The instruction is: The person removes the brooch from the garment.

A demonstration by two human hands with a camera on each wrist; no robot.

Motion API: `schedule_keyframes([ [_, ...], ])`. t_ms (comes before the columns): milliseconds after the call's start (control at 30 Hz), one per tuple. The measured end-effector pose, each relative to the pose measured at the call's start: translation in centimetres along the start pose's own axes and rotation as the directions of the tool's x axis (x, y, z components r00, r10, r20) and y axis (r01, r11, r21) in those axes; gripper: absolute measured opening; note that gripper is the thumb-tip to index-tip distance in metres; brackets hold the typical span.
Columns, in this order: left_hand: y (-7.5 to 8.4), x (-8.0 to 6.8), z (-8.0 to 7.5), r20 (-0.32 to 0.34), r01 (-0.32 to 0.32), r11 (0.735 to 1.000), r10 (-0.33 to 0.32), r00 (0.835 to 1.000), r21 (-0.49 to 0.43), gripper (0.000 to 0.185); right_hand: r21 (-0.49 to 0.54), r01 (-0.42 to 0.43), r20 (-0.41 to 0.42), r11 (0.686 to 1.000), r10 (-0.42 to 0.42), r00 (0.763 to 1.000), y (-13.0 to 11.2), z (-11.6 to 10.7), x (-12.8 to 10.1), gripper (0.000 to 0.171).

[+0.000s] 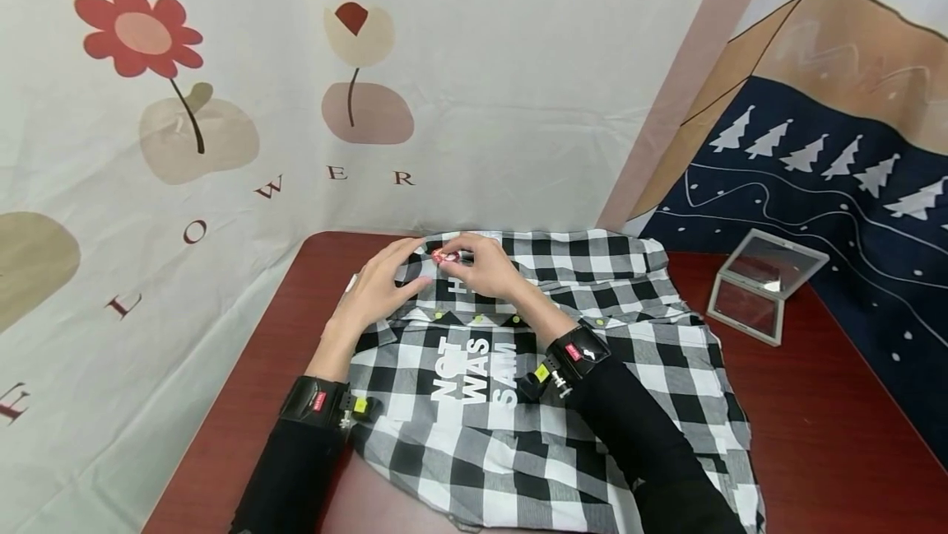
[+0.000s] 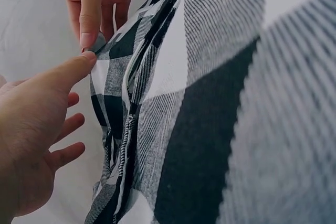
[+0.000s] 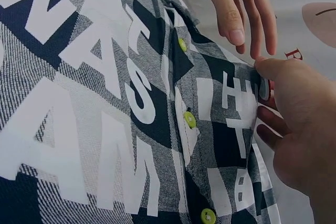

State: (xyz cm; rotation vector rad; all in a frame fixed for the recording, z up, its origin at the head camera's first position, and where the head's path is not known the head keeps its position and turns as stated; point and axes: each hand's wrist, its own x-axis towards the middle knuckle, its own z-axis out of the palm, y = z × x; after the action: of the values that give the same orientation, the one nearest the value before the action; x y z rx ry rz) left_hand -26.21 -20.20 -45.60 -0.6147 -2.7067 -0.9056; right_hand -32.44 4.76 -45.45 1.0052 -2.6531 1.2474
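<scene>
A black-and-white checked shirt (image 1: 563, 402) lies spread flat on the dark red worktop (image 1: 837, 427), its near hem toward the person and its collar end at the far side. White block letters (image 1: 474, 369) run across the middle of the shirt, and just beyond them sits a row of small green buttons (image 1: 477, 319). Both black sleeves reach forward over the cloth, each with a dark wrist strap. At the far edge, the left hand (image 1: 381, 283) rests with fingers stretched and relaxed, its thumb tip touching the shirt's folded edge. Right beside it, the right hand (image 1: 485, 267) has its grip pinching the collar fabric, by a small red tag (image 1: 444, 256). Off to the right, well apart from the shirt, a clear box (image 1: 763, 283) stands open on the worktop.
</scene>
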Motion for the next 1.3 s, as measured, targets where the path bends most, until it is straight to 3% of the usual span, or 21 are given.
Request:
schedule_keyframes([
  [200, 0.1, 0.2, 0.3, -0.023, -0.026, 1.0, 0.026, 0.999, 0.007, 0.067, 0.135, -0.076, 0.028, 0.988, 0.072, 0.997, 0.0, -0.2, -0.3, 0.024],
  [467, 0.4, 0.3, 0.6, -0.051, -0.032, 0.999, 0.031, 0.998, -0.022, 0.063, 0.26, -0.124, 0.075, 0.958, 0.108, 0.991, 0.4, -0.2, -0.3, 0.024],
  [733, 0.9, 0.7, 0.9, -0.099, -0.067, 0.992, 0.056, 0.993, -0.11, 0.054, 0.362, -0.17, 0.093, 0.917, 0.146, 0.985, 0.3, -0.7, -0.3, 0.027],
  [967, 1.1, 0.9, 1.1, -0.137, -0.09, 0.986, 0.071, 0.988, -0.138, 0.049, 0.41, -0.251, 0.132, 0.877, 0.215, 0.968, 0.2, -0.9, -0.3, 0.032],
  [1300, 1.2, 0.9, 1.3, -0.151, -0.075, 0.985, 0.051, 0.987, -0.155, 0.046, 0.444, -0.252, 0.128, 0.86, 0.217, 0.968, 0.0, -0.9, -0.3, 0.03],
])
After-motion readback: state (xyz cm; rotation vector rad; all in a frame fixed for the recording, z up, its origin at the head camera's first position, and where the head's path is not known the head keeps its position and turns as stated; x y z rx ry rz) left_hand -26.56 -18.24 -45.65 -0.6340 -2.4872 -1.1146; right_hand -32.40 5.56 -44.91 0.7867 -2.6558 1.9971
